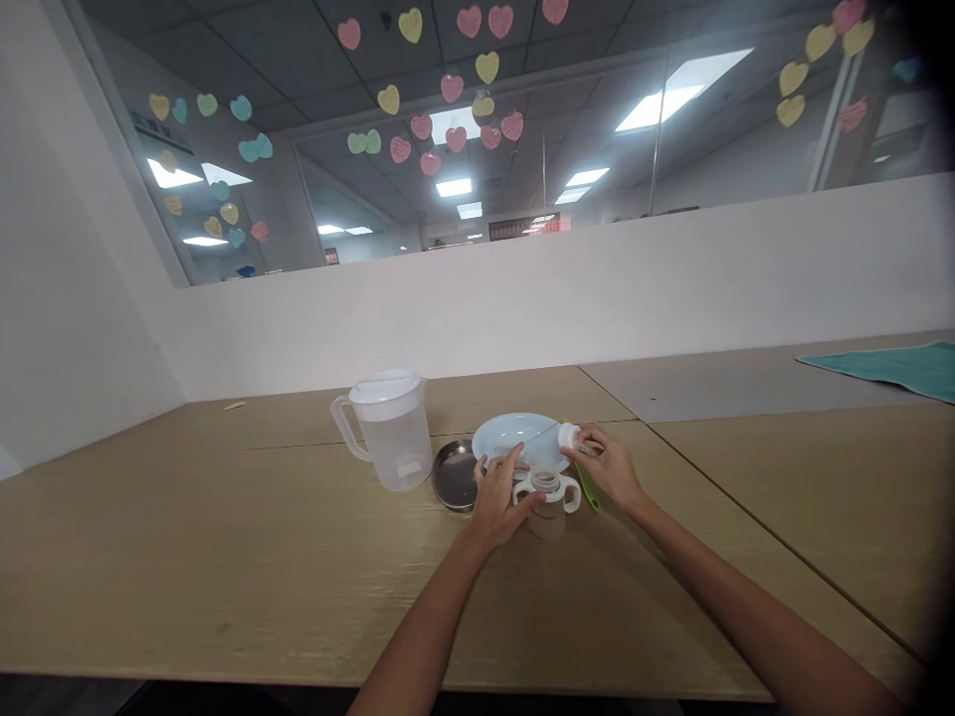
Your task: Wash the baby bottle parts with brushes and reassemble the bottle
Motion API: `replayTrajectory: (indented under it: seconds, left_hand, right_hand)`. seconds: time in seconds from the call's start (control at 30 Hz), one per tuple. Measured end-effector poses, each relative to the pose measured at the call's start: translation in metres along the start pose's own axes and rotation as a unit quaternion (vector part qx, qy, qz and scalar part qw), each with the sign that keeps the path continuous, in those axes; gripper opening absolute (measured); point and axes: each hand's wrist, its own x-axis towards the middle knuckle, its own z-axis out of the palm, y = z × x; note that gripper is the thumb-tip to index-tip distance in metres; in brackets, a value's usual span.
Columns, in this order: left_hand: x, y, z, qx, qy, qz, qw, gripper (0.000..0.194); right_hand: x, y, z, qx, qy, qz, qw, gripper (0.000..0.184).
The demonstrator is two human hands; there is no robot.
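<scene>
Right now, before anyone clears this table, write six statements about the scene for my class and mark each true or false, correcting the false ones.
1. The left hand is at the two-handled bottle. True.
2. The two-handled bottle has its mouth covered. False: its mouth is open.
3. The right hand holds a white cap-like piece. True.
4. The pitcher has its white lid on. True.
5. The metal dish is inside the blue bowl. False: it is beside the bowl, on its left in the picture.
6. The teal cloth lies under the pitcher. False: it lies at the far right of the picture.
</scene>
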Motion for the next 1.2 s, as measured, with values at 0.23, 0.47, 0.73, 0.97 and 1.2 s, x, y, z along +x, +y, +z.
replayTrajectory:
  seconds: [0.23, 0.47, 0.73, 0.97, 1.2]
  left_hand:
    - [0.001, 0.003, -0.002, 0.034, 0.012, 0.003, 0.999, 0.062]
    - [0.001, 0.004, -0.004, 0.051, 0.042, -0.003, 0.998, 0.054]
    - [0.003, 0.001, -0.01, 0.094, 0.101, -0.013, 0.99, 0.046]
    - [0.006, -0.02, -0.026, 0.162, 0.215, -0.063, 0.961, 0.038]
    - [0.007, -0.028, -0.029, 0.205, 0.23, -0.06, 0.949, 0.036]
  right_hand:
    - [-0.003, 0.001, -0.006, -0.216, -0.038, -0.126, 0.967, 0.018]
    - [-0.004, 0.003, -0.005, -0.305, -0.043, -0.203, 0.93, 0.029]
    - [-0.003, 0.003, -0.004, -0.369, -0.075, -0.275, 0.885, 0.034]
    - [-0.004, 0.006, -0.002, -0.379, -0.143, -0.274, 0.872, 0.03]
    - [-0.007, -0.004, 0.0, -0.318, -0.163, -0.203, 0.912, 0.032]
